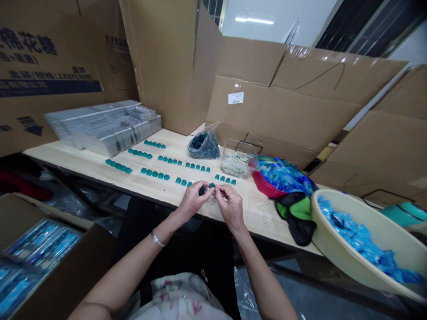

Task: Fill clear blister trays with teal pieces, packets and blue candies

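My left hand (193,198) and my right hand (230,205) meet at the table's front edge. Between their fingertips is a small dark teal piece (212,185), pinched from both sides. More dark pieces (202,190) are tucked in the curled fingers of my left hand; how many I cannot tell. Beyond the hands, short rows of similar teal pieces lie on the wooden table, such as a row at the left (118,166) and one at the right (225,179). Behind them stands an open clear bag (210,149) full of dark teal pieces.
A clear plastic tub (238,166) holds small bits. Right of it are a red basin (265,186) of blue packets, a black-and-green cloth item (296,218) and a cream basin (320,235). Clear cases (116,122) are stacked left. Cardboard walls (293,106) enclose the back.
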`<action>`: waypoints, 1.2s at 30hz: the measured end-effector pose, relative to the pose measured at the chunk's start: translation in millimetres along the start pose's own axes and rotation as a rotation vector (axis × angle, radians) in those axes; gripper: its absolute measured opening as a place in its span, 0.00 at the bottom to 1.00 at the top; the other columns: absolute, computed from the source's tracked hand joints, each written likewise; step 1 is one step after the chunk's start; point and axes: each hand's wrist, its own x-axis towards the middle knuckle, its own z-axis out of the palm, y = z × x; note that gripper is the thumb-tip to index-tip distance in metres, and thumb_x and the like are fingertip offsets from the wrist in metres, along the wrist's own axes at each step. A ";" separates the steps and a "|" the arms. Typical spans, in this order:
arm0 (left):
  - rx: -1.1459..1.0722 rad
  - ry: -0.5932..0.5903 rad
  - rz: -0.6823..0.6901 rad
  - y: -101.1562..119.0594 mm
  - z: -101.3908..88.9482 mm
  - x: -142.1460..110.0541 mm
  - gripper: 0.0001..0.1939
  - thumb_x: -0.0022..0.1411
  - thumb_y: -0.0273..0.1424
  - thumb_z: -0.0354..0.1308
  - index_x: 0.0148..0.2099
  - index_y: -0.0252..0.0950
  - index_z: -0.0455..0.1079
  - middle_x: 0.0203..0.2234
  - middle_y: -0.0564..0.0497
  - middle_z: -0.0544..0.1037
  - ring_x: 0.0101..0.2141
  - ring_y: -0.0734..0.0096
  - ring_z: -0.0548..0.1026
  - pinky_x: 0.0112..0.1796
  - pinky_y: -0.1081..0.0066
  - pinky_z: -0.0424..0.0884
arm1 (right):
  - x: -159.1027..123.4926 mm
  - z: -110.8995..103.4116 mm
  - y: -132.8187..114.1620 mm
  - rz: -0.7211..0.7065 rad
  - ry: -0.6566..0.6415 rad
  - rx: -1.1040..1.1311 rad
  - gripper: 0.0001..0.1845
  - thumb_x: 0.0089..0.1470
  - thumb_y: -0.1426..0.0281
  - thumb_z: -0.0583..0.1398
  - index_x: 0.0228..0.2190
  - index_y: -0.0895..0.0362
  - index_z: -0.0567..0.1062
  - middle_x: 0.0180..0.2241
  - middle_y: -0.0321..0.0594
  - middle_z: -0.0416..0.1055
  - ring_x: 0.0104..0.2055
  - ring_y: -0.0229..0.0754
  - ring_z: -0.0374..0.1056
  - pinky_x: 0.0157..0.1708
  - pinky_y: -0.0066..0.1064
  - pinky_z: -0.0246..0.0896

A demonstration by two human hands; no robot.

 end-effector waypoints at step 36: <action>0.073 -0.079 0.092 -22.8 14.8 -8.2 0.09 0.57 0.34 0.55 0.39 0.37 0.70 0.35 0.49 0.75 0.37 0.69 0.72 0.41 0.69 0.66 | 22.8 -72.3 85.1 0.248 0.086 -0.082 0.12 0.43 0.66 0.63 0.32 0.57 0.78 0.35 0.43 0.76 0.37 0.45 0.71 0.42 0.36 0.64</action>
